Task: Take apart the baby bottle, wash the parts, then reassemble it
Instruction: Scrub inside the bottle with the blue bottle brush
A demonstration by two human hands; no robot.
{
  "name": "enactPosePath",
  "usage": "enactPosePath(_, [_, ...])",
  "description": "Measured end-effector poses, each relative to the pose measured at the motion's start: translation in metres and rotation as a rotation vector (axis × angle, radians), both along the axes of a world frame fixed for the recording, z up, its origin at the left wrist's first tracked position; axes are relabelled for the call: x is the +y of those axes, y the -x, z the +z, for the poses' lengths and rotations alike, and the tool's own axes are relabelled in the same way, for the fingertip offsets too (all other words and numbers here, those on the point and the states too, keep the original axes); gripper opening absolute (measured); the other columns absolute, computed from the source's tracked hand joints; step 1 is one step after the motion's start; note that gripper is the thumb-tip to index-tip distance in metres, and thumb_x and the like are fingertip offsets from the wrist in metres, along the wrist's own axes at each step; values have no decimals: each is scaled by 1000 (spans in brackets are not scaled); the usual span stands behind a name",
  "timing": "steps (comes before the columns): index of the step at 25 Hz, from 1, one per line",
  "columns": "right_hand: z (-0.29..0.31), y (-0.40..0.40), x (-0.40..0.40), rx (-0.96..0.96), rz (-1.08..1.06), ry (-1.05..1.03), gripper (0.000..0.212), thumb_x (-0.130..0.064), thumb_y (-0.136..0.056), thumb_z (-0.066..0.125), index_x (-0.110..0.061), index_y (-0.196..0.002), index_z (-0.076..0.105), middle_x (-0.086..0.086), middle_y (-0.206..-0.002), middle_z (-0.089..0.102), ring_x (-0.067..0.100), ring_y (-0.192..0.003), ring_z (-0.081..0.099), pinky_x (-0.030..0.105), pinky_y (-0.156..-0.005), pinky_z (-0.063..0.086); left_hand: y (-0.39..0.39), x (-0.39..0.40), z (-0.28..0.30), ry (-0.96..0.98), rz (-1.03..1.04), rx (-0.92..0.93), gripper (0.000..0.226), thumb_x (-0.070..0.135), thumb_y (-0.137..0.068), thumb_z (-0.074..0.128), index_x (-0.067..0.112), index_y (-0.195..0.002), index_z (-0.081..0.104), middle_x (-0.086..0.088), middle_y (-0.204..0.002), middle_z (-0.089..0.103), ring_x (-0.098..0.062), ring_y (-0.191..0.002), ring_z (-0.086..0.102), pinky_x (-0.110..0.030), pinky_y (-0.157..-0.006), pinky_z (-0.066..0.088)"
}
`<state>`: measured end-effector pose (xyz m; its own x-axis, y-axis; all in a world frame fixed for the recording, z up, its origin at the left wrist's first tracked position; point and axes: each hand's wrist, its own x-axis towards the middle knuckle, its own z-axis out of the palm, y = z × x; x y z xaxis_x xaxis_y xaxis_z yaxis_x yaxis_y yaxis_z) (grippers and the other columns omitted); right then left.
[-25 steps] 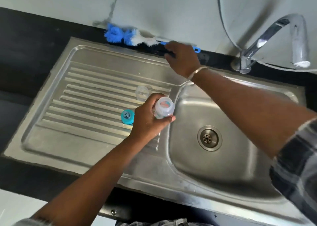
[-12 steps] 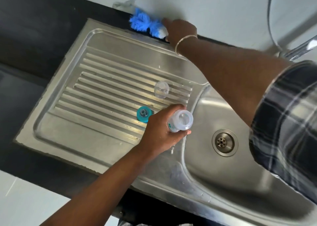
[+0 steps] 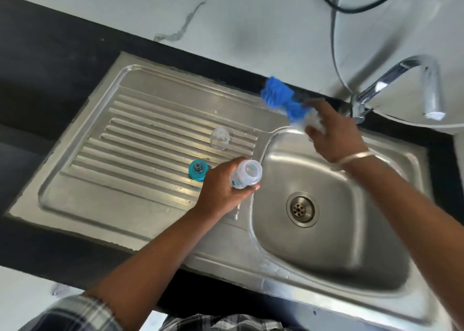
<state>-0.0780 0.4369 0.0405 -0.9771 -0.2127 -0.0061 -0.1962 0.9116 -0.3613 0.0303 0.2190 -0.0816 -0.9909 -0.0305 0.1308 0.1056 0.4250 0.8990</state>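
Right hand [image 3: 334,132] has lifted bottle brush [image 3: 283,99] off back ledge, fingers clenched round it; left hand [image 3: 221,187] still grips open bottle body [image 3: 247,173]. Scrubbing next, likely.

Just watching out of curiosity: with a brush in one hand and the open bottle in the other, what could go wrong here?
The bottle is held tilted at the basin's edge; a wet grip might let it drop. The clear cap lies loose on the ribbed drainboard and could roll. The brush may flick water.
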Motion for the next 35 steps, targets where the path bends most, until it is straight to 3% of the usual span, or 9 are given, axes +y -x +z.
enactPosePath(3, [69, -47, 8, -154, 116, -65, 34, -36, -85, 67, -38, -118, 58, -7, -99, 70, 8, -80, 63, 23, -78, 40, -1, 0, 1, 26, 17, 40, 53, 39, -67, 86, 24, -114, 66, 9, -100, 73, -5, -88, 66, -27, -80, 55])
enactPosePath(6, [112, -66, -8, -312, 249, -210, 27, -38, -85, 66, -40, -112, 63, -13, -73, 62, -11, -57, 56, 26, -75, 44, -3, -2, 4, 29, 15, 64, 54, 36, -66, 87, 26, -115, 66, 10, -97, 73, 1, -83, 62, -14, -76, 51])
enactPosePath(8, [119, -65, -20, -323, 319, -387, 27, -43, -85, 63, -48, -112, 61, -8, -78, 67, -5, -61, 55, 26, -74, 42, -4, -2, 6, 31, 14, 68, 53, 34, -65, 88, 21, -113, 68, 9, -93, 73, 1, -78, 61, -8, -72, 46])
enactPosePath(11, [119, -60, -40, -266, 372, -597, 32, -52, -84, 57, -57, -115, 54, -7, -110, 67, 15, -97, 60, 31, -79, 45, -5, -2, 4, 52, 37, 80, 50, 32, -64, 90, 15, -106, 69, 5, -86, 73, 1, -70, 55, 1, -66, 35])
enactPosePath(14, [120, -61, -68, -193, 455, -753, 34, -51, -84, 57, -57, -118, 51, -10, -117, 63, 20, -109, 58, 30, -74, 44, -6, -2, 2, 74, 38, 100, 58, 35, -64, 89, 17, -115, 68, 3, -94, 75, -7, -78, 64, -4, -70, 39])
enactPosePath(23, [89, -48, -122, -337, 479, -886, 30, -35, -85, 60, -30, -114, 64, 2, -98, 68, 26, -90, 64, 32, -79, 54, -5, 1, -10, 38, 47, 126, 60, 44, -69, 83, 19, -119, 65, 1, -100, 75, -15, -86, 69, -31, -77, 56])
enactPosePath(26, [74, -44, -127, -477, 418, -870, 26, -32, -91, 55, -17, -111, 61, -1, -69, 59, 16, -62, 56, 21, -54, 42, -5, 2, -8, 31, 51, 143, 55, 39, -70, 84, 17, -117, 65, 1, -98, 75, -16, -85, 69, -29, -76, 55])
enactPosePath(30, [44, -48, -130, -710, 159, -636, 21, -16, -96, 49, 1, -90, 59, 8, -64, 53, 15, -47, 46, 14, -33, 34, -12, 7, -13, 21, 40, 174, 52, 33, -74, 81, 15, -119, 63, -1, -100, 74, -21, -89, 69, -33, -74, 56])
enactPosePath(35, [43, -42, -144, -760, 147, -679, 20, -12, -91, 50, -1, -98, 64, 8, -75, 63, 19, -64, 60, 26, -56, 48, -6, 18, 1, 90, 129, 101, 48, 43, -66, 83, 17, -102, 65, 1, -87, 71, -20, -78, 66, -30, -65, 51])
